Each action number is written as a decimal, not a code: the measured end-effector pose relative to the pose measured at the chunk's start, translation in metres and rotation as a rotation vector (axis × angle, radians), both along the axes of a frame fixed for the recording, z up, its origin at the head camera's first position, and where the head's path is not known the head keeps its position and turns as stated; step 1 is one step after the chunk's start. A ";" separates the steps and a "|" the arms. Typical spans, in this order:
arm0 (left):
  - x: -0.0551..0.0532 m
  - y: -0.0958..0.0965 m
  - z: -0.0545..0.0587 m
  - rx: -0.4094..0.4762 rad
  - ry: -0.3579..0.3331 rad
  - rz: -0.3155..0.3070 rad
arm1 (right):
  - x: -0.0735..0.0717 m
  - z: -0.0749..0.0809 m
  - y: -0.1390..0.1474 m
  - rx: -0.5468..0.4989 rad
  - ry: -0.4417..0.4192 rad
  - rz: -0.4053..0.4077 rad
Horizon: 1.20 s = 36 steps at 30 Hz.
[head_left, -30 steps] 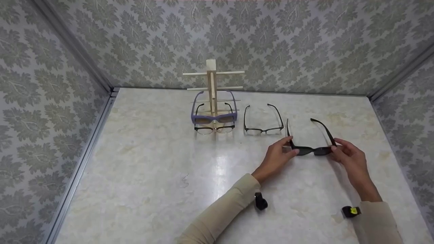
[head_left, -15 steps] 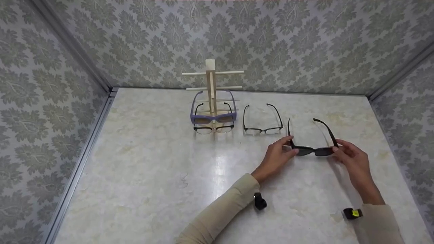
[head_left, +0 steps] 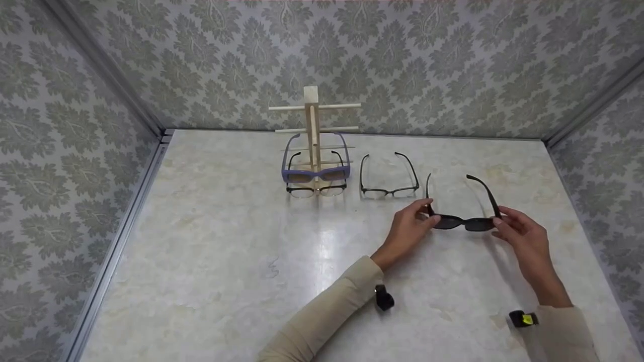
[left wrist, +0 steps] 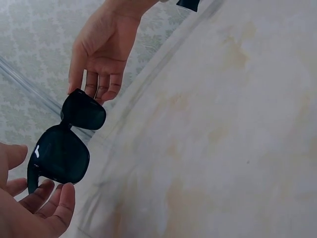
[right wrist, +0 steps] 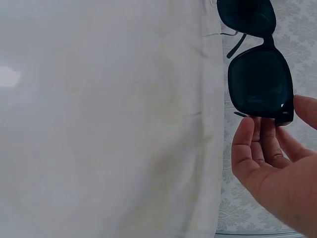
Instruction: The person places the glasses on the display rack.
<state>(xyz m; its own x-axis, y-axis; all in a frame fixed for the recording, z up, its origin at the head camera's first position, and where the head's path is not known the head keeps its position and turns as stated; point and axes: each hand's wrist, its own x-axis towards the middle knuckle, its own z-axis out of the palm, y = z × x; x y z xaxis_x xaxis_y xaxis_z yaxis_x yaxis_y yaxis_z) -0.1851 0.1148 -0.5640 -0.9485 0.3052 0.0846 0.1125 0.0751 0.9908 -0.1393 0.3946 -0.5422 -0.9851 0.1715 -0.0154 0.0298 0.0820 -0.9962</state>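
Observation:
Black sunglasses (head_left: 478, 224) with dark lenses are held between both hands at the right of the head view, their arms unfolded and pointing away from the person. My left hand (head_left: 408, 230) pinches the left hinge corner, thumb at the front and fingers behind. At the opposite corner, my right hand (head_left: 527, 244) grips the frame between thumb and fingers. The left wrist view shows both lenses (left wrist: 62, 153) with a hand at each end. In the right wrist view, the right fingertips (right wrist: 242, 131) sit under the lower lens, close to the hinge.
A wooden display stand (head_left: 312, 120) with crossbars carries purple sunglasses (head_left: 317, 175) and half-rimmed glasses (head_left: 302, 191) below them. Black-framed glasses (head_left: 390, 192) lie unfolded on the marbled table (head_left: 216, 261) beside it. Patterned walls (head_left: 352, 60) enclose the table's back and sides.
The right hand has shifted slightly right with its end of the sunglasses, and the left hand slightly left. Both keep their grip; the stand and other glasses stay put.

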 end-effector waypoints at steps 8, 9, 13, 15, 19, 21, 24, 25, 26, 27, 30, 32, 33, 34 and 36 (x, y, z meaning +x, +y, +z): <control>-0.001 -0.001 0.006 0.008 0.007 0.035 | 0.005 0.006 -0.005 0.005 0.038 -0.006; -0.001 -0.001 0.007 0.005 0.010 0.039 | 0.006 0.007 -0.005 0.005 0.042 -0.007; 0.000 -0.002 0.009 0.000 0.037 0.043 | 0.007 0.010 -0.008 0.001 0.064 -0.007; 0.000 -0.003 0.010 0.001 0.051 0.045 | 0.008 0.012 -0.009 -0.009 0.075 -0.006; 0.002 -0.005 0.013 0.002 0.065 0.050 | 0.010 0.015 -0.011 -0.019 0.092 -0.005; 0.003 -0.007 0.015 0.006 0.069 0.050 | 0.011 0.016 -0.012 -0.023 0.102 -0.003; 0.005 -0.009 0.018 0.017 0.072 0.048 | 0.012 0.018 -0.013 -0.031 0.117 0.002; 0.005 -0.010 0.019 0.021 0.072 0.047 | 0.012 0.018 -0.014 -0.039 0.122 0.003; 0.006 -0.011 0.020 0.023 0.074 0.046 | 0.012 0.019 -0.015 -0.036 0.125 0.000; 0.007 -0.012 0.021 0.025 0.076 0.044 | 0.013 0.020 -0.016 -0.032 0.126 -0.002; 0.009 -0.017 0.024 0.025 0.082 0.041 | 0.013 0.022 -0.019 -0.025 0.132 -0.004; 0.010 -0.020 0.026 0.030 0.086 0.044 | 0.014 0.022 -0.021 -0.012 0.137 0.003; 0.011 -0.022 0.026 0.031 0.088 0.047 | 0.013 0.023 -0.022 -0.006 0.141 0.009; 0.011 -0.023 0.027 0.034 0.090 0.051 | 0.013 0.023 -0.023 -0.002 0.145 0.017; 0.011 -0.026 0.028 0.038 0.095 0.057 | 0.012 0.023 -0.025 0.013 0.154 0.030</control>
<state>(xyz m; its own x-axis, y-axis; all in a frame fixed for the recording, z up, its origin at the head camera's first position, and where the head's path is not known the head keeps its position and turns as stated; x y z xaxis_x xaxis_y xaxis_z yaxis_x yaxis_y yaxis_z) -0.1737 0.0885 -0.5358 -0.9515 0.2455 0.1851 0.2023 0.0462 0.9782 -0.1275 0.3694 -0.5192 -0.9803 0.1413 0.1378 -0.1254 0.0934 -0.9877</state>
